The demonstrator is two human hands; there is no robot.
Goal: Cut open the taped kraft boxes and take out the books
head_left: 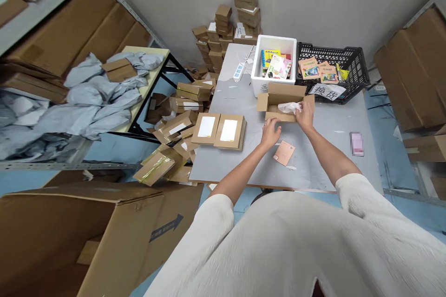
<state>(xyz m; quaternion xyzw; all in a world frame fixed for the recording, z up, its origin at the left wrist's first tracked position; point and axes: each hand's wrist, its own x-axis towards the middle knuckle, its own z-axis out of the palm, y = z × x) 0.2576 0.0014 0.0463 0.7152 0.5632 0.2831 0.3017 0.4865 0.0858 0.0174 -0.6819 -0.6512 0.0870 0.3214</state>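
An open cardboard box stands on the grey table with its flaps raised. My left hand grips the box's near edge at the left, fingers curled. Over the box's right end, my right hand is closed on a crumpled piece of thin white wrapping, which lies partly inside the box. Whether the wrapping is paper or plastic I cannot tell. Flat on the table just below my hands lies a small orange-pink card or booklet.
Behind the box are a white bin of books and a black crate of colourful packs. Flat labelled cartons and a power strip sit left on the table. A pink item lies right. Boxes clutter the left floor.
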